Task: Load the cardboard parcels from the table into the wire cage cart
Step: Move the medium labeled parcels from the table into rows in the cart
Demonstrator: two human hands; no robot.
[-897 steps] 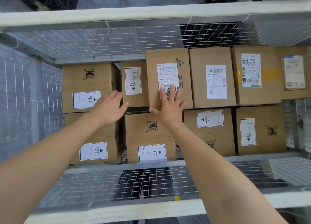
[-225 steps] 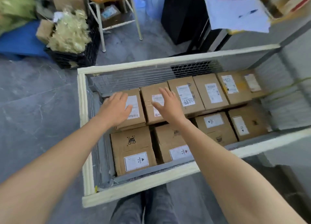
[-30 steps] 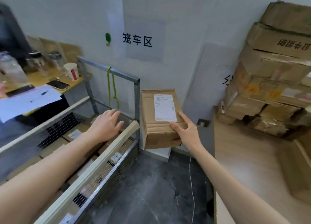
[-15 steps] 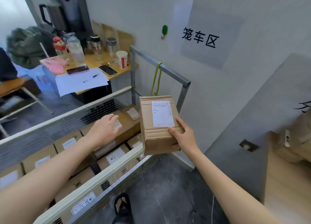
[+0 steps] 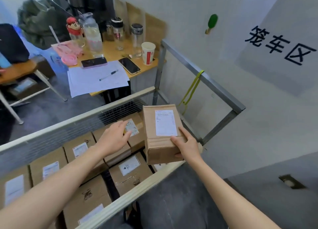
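Note:
My right hand (image 5: 186, 147) grips a brown cardboard parcel (image 5: 160, 134) with a white label by its near right corner, thumb on top. The parcel hangs over the right end of the wire cage cart (image 5: 136, 193). My left hand (image 5: 114, 138) reaches into the cart with relaxed fingers, hovering over the stacked parcels (image 5: 127, 168) just left of the held one; it holds nothing. Several labelled cardboard parcels fill the cart in two rows.
A wooden desk (image 5: 110, 53) beyond the cart carries bottles, a paper cup (image 5: 148, 53), two phones, papers and a pen. The cart's grey metal end frame (image 5: 203, 77) with a green strap stands against the white wall on the right. Dark floor lies below me.
I have turned left toward the cart. My right hand has carried the parcel from beside the cart to above its right end, and my left hand has stayed over the stacked parcels.

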